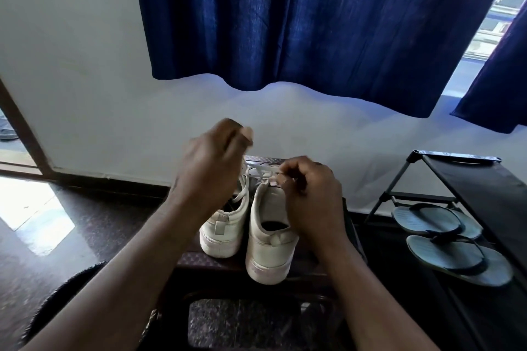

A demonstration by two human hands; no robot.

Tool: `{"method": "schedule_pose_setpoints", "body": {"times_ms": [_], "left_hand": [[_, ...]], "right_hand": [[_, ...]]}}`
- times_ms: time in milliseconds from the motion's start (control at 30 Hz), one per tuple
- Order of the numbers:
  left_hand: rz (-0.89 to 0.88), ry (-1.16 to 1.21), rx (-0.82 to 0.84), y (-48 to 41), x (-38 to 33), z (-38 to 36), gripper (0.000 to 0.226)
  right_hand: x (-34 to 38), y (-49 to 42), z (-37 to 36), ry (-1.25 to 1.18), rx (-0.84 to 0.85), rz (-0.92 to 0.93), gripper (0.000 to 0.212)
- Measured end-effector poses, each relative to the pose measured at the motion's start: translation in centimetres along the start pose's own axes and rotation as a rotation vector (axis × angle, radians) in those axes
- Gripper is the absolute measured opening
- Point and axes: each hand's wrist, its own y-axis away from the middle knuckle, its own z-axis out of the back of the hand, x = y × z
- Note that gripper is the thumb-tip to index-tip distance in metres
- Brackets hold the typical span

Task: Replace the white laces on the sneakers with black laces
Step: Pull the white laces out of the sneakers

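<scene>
1. The left hand (212, 157) hung high, up and to the left of the other hand's fingers, smeared by motion blur. Its fingers (242, 134) looked curled, but I couldn't tell whether any lace sat between them. My read: it was raised like that to draw slack upward.
2. Below those fingers stood the left sneaker (225, 231), heel toward the person, on the dark table (199, 261). A loop of lace drooped loose over its collar.
3. Between the two sets of fingers, the white lace (262, 171) crossed the eyelets of the right sneaker (271, 242). That shoe stood just beside its mate, heel also facing the person, likely so both hands could reach the tongue.
4. The right hand (310, 194) crouched over that shoe's top. Its fingers (288, 177) were pinched tight on the white lace at the upper eyelets, probably to work it free.
5. No black laces showed anywhere, so I judged this an early stage, with the white lace not yet out.
6. Well to the right of the fingers stood a shoe rack (456, 162) holding flip-flops (445, 236), apart from the work.
</scene>
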Motion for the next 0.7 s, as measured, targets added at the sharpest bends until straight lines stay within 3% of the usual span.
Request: {"method": "schedule_pose_setpoints", "body": {"times_ms": [67,133,233,333,467,567,633,700], "left_hand": [[-0.110,-0.352,0.149,0.3,0.5,0.1,0.029],[-0.211,-0.403,0.219,0.7,1.2,-0.5,0.023],[-0.245,-0.199,0.156,0.7,1.4,-1.1,0.009],[-0.259,0.003,0.020,0.3,0.8,-1.0,0.013],[-0.088,0.351,-0.009,0.6,-0.5,-1.3,0.023],[-0.004,0.479,-0.068,0.3,-0.9,-1.0,0.027],[-0.022,0.267,-0.067,-0.1,-0.2,-0.5,0.024],[-0.076,-0.120,0.055,0.0,0.7,-0.1,0.021]], "right_hand": [[0.6,-0.2,0.6,-0.098,-0.117,0.020,0.024],[1.0,-0.2,0.9,-0.146,-0.189,0.060,0.024],[0.8,-0.1,0.6,-0.169,-0.152,0.036,0.020],[0.7,0.3,0.1,-0.108,-0.034,0.054,0.017],[0.9,0.8,-0.8,0.091,0.168,0.055,0.006],[0.5,0.6,-0.8,0.084,0.107,0.031,0.012],[0.5,0.3,-0.2,0.045,0.006,0.050,0.014],[0.8,0.1,0.6,-0.033,-0.096,0.084,0.015]]}}
